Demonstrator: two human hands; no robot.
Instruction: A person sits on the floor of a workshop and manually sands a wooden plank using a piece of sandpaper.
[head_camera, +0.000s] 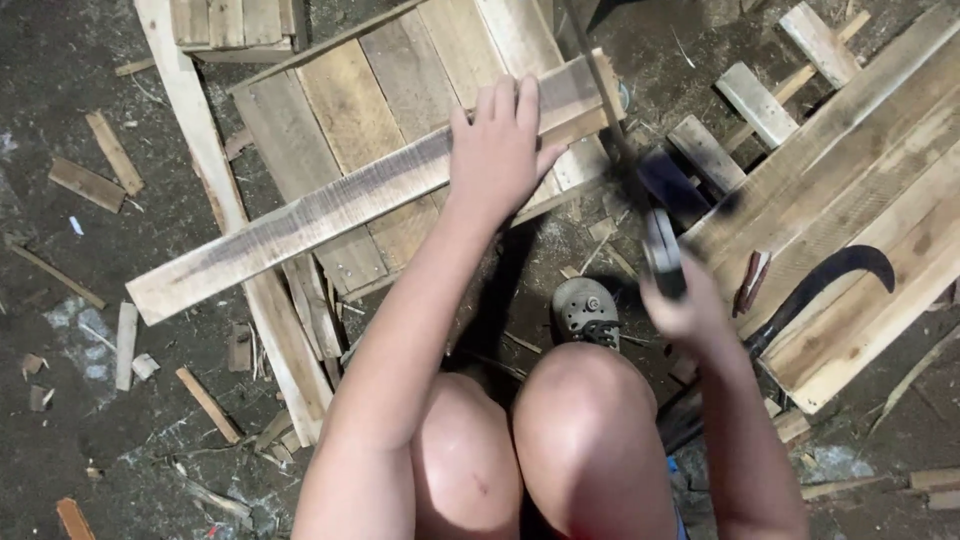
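My left hand (497, 150) presses flat, fingers spread, on a long plank (370, 190) lying across a pallet (350, 100) on the floor. My right hand (685, 300), blurred, is closed around a saw (640, 170) that cuts near the plank's right end.

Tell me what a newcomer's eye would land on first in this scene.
First, the left hand pressed flat on a long weathered plank lying slantwise over a wooden pallet in the middle. Next, the right hand, blurred, gripping a saw whose blade meets the plank's right end. Then a dark curved sickle lying on the boards at right, amid wood scraps on the dirt floor.
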